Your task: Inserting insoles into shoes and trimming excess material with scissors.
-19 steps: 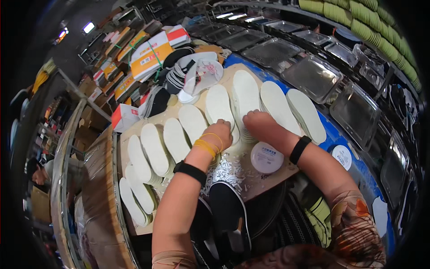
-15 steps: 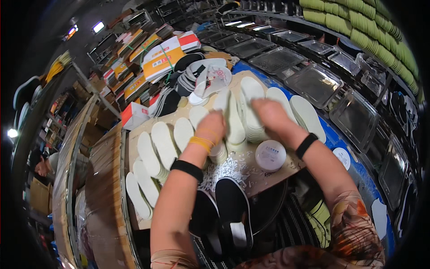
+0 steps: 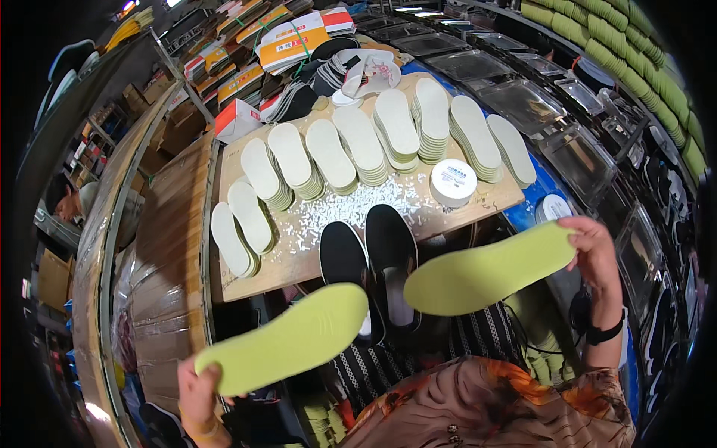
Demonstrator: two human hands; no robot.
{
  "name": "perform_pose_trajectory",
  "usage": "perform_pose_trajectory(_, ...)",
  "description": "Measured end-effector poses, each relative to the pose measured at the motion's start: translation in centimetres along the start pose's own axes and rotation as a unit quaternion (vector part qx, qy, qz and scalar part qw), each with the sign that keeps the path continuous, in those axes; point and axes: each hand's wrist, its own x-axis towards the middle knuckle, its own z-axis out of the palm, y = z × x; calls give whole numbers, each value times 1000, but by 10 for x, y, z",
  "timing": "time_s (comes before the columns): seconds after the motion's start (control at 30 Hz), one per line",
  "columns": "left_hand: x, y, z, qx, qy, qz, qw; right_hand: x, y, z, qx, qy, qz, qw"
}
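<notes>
My left hand (image 3: 199, 396) pinches one end of a yellow-green insole (image 3: 287, 342) at the lower left. On the other side my right hand (image 3: 596, 252) grips a second yellow-green insole (image 3: 489, 270) by its end, thumb on top. Both insoles show their flat green faces. Between them a pair of black slip-on shoes (image 3: 390, 240) with white edges rests at the table's near edge, toes pointing away. Behind the shoes, stacks of off-white insoles (image 3: 366, 142) stand in a curved row on the board. The insoles partly cover the shoes' heel ends.
White scraps (image 3: 340, 205) litter the wooden board (image 3: 299, 275) beside a round white tub (image 3: 452, 183). Metal trays (image 3: 519, 104) line the right rack. Shoe boxes (image 3: 293, 51) are piled at the back. Wrapped cartons (image 3: 168, 261) stand left, with another person (image 3: 67, 205) beyond.
Both hands have drawn back from the white insole stacks toward me and moved apart. Each now holds a yellow-green insole. The view has shifted, showing the whole row of stacks.
</notes>
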Motion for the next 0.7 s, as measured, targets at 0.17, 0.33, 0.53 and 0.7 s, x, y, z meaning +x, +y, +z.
perform_pose_trajectory(0.17, -39, -41, 42, 149, 71, -34, 986, -35, 2, 74, -149, -30, -42, 988)
perform_pose_trajectory(0.33, -57, -52, 129, 434, -72, 222, 870, -70, 28, 157, -429, -177, -604, 647)
perform_pose_trajectory(0.53, -6, -85, 159, 624, -63, 387, 676, -39, 97, 205, -523, -314, -601, 516)
perform_pose_trajectory(0.7, 31, -94, 146, 560, -118, 350, 742, -13, 116, 184, -569, -340, -565, 491)
